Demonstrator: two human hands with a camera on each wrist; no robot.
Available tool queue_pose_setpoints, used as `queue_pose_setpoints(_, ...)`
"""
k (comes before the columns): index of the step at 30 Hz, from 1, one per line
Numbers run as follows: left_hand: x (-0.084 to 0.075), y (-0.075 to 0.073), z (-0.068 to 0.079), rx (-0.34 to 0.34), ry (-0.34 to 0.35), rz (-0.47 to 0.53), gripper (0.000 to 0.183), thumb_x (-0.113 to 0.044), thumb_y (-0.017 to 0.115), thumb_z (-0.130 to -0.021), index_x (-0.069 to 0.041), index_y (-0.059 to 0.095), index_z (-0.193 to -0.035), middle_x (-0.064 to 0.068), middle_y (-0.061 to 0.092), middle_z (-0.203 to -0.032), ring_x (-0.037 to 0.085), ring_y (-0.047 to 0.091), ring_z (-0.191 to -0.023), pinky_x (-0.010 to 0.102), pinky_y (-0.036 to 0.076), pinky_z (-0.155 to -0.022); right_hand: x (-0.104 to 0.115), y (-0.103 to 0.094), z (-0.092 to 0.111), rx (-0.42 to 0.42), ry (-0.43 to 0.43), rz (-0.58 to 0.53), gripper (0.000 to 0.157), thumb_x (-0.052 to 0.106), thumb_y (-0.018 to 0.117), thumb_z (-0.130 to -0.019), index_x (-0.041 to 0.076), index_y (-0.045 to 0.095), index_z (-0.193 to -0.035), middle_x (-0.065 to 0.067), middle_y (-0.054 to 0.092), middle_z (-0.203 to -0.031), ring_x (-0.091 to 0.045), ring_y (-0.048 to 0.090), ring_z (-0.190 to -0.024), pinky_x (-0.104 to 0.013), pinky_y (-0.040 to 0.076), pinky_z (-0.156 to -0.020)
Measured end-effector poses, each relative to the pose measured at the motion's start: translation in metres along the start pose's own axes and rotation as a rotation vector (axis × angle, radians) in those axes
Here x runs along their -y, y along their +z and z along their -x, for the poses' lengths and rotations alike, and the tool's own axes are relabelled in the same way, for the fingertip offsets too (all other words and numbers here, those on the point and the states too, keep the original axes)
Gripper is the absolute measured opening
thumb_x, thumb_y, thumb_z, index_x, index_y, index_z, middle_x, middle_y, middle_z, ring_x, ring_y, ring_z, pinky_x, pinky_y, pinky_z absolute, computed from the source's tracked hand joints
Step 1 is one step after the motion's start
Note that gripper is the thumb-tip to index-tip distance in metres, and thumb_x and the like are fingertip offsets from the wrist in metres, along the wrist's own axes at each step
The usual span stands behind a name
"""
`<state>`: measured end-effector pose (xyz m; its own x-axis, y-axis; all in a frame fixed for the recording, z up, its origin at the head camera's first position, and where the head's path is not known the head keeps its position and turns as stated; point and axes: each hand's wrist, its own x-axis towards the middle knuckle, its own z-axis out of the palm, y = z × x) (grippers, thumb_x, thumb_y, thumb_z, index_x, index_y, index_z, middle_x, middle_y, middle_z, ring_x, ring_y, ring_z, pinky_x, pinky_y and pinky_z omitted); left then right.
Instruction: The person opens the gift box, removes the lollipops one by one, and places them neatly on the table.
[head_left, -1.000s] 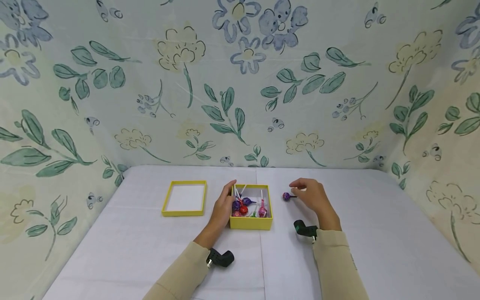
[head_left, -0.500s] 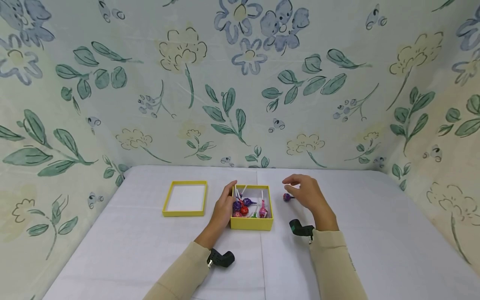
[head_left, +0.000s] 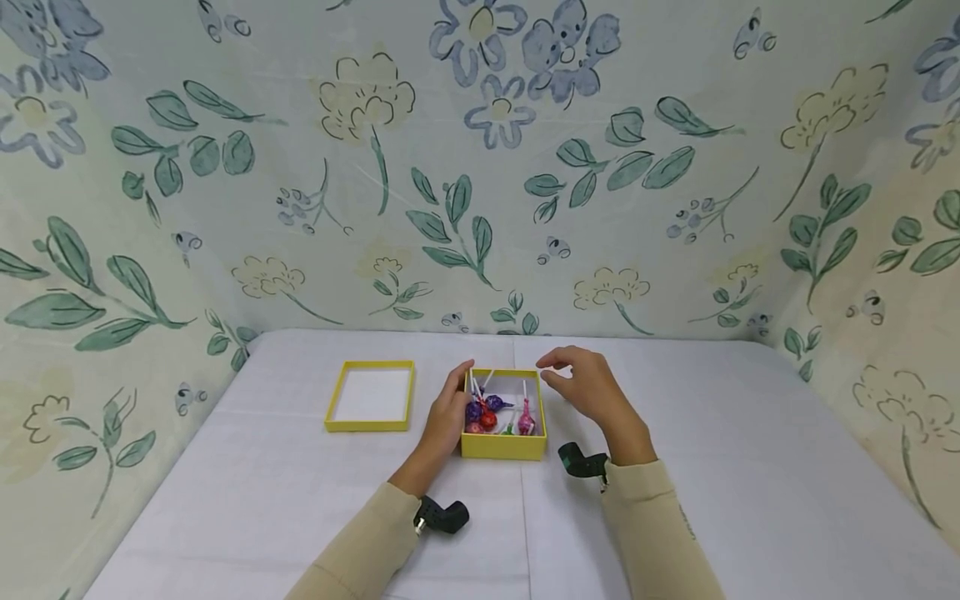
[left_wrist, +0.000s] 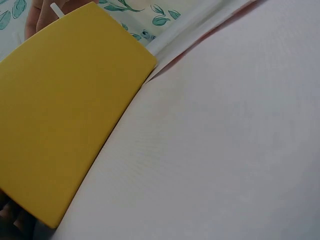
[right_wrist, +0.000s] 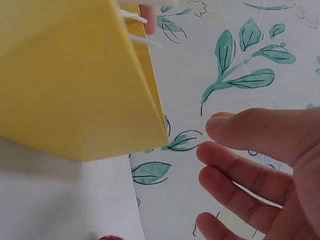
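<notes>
A yellow box (head_left: 504,447) without its lid on holds several lollipops. Among them are a purple lollipop (head_left: 473,412), a red lollipop (head_left: 488,419) and a pink lollipop (head_left: 527,423); white sticks (right_wrist: 145,41) poke over the rim. My left hand (head_left: 447,412) holds the box at its left side, fingertips reaching the back left corner. Over by the box's back right corner hovers my right hand (head_left: 588,392), its thumb and fingers (right_wrist: 237,162) slightly bent, apart, with nothing between them. A red wrapped piece (right_wrist: 110,237) shows at the bottom of the right wrist view, mostly cut off.
A shallow yellow lid (head_left: 366,427) with a white inside lies left of the box. White cloth (head_left: 300,500) covers the table. Behind it hangs a flowered backdrop (head_left: 480,208). Each wrist carries a small black camera (head_left: 442,515).
My right hand has moved left, from beside the loose lollipop on the table to the box's right edge, and now covers that lollipop in the head view. My left hand and the box stay put.
</notes>
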<state>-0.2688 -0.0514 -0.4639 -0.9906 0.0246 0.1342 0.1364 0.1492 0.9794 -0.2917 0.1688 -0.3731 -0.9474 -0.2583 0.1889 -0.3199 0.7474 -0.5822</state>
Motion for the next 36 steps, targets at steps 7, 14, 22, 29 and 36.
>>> queue_pose_setpoints(7, 0.000, 0.000, 0.000, 0.001, -0.015, 0.005, 0.053, -0.014, 0.035, -0.096, -0.024, 0.036, -0.149, 0.000, 0.029, -0.156, 0.020, 0.021, -0.144, 0.045, 0.017, -0.116, 0.011, 0.011, -0.001, 0.014, -0.071, -0.015, 0.017, 0.013, 0.069, -0.088, 0.012, 0.073, -0.104, -0.002, 0.069, -0.107, -0.023, 0.059, -0.105, -0.045, 0.049, -0.092)
queue_pose_setpoints(14, 0.000, -0.001, 0.000, -0.003, -0.015, -0.008, 0.053, -0.015, 0.035, -0.096, -0.025, 0.035, -0.148, 0.000, 0.029, -0.156, 0.019, 0.022, -0.144, 0.044, 0.018, -0.116, 0.015, 0.026, -0.002, 0.041, -0.108, -0.059, 0.016, 0.015, 0.069, -0.088, 0.011, 0.073, -0.103, 0.001, 0.069, -0.099, -0.022, 0.060, -0.097, -0.045, 0.050, -0.089)
queue_pose_setpoints(22, -0.002, -0.001, 0.000, -0.005, -0.014, -0.028, 0.052, -0.015, 0.035, -0.097, -0.028, 0.036, -0.147, -0.001, 0.031, -0.155, 0.018, 0.023, -0.143, 0.043, 0.019, -0.116, 0.018, 0.041, -0.002, 0.095, -0.079, -0.085, 0.018, 0.015, 0.069, -0.089, 0.013, 0.073, -0.106, 0.003, 0.069, -0.100, -0.017, 0.061, -0.098, -0.043, 0.051, -0.091)
queue_pose_setpoints(29, -0.001, -0.001, 0.001, -0.006, 0.003, -0.023, 0.054, -0.014, 0.035, -0.095, -0.022, 0.036, -0.148, 0.004, 0.031, -0.156, 0.023, 0.023, -0.144, 0.047, 0.018, -0.116, 0.016, 0.050, -0.002, 0.124, -0.061, -0.057, 0.017, 0.015, 0.070, -0.087, 0.016, 0.074, -0.104, 0.002, 0.070, -0.102, -0.018, 0.062, -0.101, -0.042, 0.050, -0.093)
queue_pose_setpoints(36, -0.006, -0.001, 0.003, -0.001, -0.001, -0.013, 0.053, -0.013, 0.036, -0.096, -0.022, 0.037, -0.148, 0.002, 0.033, -0.154, 0.021, 0.025, -0.143, 0.045, 0.019, -0.116, 0.015, 0.059, -0.002, 0.147, -0.058, -0.035, 0.018, 0.012, 0.070, -0.087, 0.018, 0.073, -0.103, -0.003, 0.070, -0.108, -0.014, 0.064, -0.075, -0.031, 0.056, -0.069)
